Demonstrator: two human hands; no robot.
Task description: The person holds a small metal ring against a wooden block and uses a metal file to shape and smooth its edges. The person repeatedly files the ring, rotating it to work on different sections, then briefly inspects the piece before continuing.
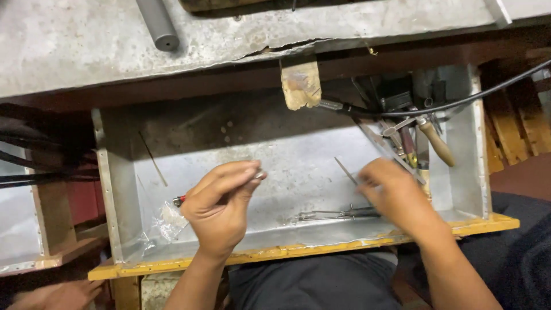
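My left hand (pixel 221 204) hovers over a shallow metal-lined drawer (pixel 298 155), its fingertips pinched on a small shiny metal piece (pixel 260 174). My right hand (pixel 396 198) reaches into the drawer's right part, blurred, with fingers curled near a thin metal rod (pixel 345 170); whether it grips anything I cannot tell. Thin metal tweezers or pliers (pixel 336 215) lie on the drawer floor just left of my right hand. A red-tipped small tool (pixel 179 200) peeks out beside my left hand.
A heap of tools, one with a wooden handle (pixel 439 143), fills the drawer's right end. A black cable (pixel 459 103) crosses above it. Crumpled clear plastic (pixel 163 224) lies at the drawer's left. A grey tube (pixel 158 26) rests on the worn benchtop (pixel 86 46). Yellow wooden front edge (pixel 275 252).
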